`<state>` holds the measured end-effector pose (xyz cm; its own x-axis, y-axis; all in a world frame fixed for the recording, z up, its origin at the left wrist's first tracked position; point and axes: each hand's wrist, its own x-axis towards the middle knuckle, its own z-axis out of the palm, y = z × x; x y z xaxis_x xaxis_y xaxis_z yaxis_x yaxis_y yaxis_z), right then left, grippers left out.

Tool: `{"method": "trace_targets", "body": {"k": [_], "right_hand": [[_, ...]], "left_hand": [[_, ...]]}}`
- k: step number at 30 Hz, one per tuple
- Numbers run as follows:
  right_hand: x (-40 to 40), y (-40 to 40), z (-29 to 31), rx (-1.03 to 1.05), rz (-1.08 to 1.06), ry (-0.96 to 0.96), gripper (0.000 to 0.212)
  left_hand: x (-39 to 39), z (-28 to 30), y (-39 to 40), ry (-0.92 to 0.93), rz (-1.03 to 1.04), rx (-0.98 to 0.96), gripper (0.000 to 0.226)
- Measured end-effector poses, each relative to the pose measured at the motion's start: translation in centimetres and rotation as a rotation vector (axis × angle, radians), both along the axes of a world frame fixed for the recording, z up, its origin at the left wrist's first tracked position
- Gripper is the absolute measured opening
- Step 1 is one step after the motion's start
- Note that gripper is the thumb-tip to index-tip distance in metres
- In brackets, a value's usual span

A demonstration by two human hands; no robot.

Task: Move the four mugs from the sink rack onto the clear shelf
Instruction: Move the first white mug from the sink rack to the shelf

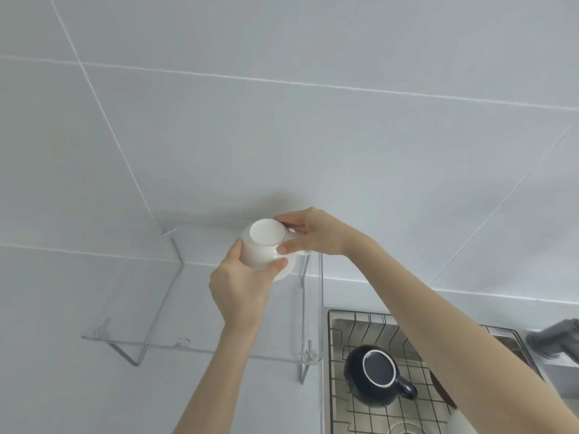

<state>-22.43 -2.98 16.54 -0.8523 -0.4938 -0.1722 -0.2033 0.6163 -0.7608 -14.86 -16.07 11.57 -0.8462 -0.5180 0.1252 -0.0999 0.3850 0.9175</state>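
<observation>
Both hands are raised over the clear acrylic wall shelf (147, 308), holding one round white ceramic mug (261, 245) above its right end. The mug is upside down or tipped, with its flat base ring facing the camera. Whether it touches the shelf cannot be told.

Left hand (239, 286): curled around the mug's lower side, thumb on the left wall, fingers wrapped under the front.

Right hand (313, 233): closed on the mug's right side, thumb and forefinger pinching near the base edge where the handle sits.

Below right, a wire sink rack (385, 411) lies in a steel sink (338, 327). One dark navy glazed mug (374, 375) rests on the rack, base up, handle pointing right. Other mugs are not visible in view.

A grey faucet (554, 339) shows at the right edge. White tiled wall (282, 120) behind.
</observation>
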Motion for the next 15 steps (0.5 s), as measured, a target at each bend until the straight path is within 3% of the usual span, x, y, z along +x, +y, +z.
{"method": "trace_targets", "body": {"k": [7,15], "right_hand": [[-0.6,1.3,-0.8,-0.063,0.026,-0.071,0.048],[0.1,1.6,-1.4,-0.06,-0.035,0.02,0.051]], "left_hand": [[-0.9,-1.1,1.9,-0.058,0.066,-0.055,0.062],[-0.8,-1.4,2.9,-0.05,0.057,-0.084,0.056]]}}
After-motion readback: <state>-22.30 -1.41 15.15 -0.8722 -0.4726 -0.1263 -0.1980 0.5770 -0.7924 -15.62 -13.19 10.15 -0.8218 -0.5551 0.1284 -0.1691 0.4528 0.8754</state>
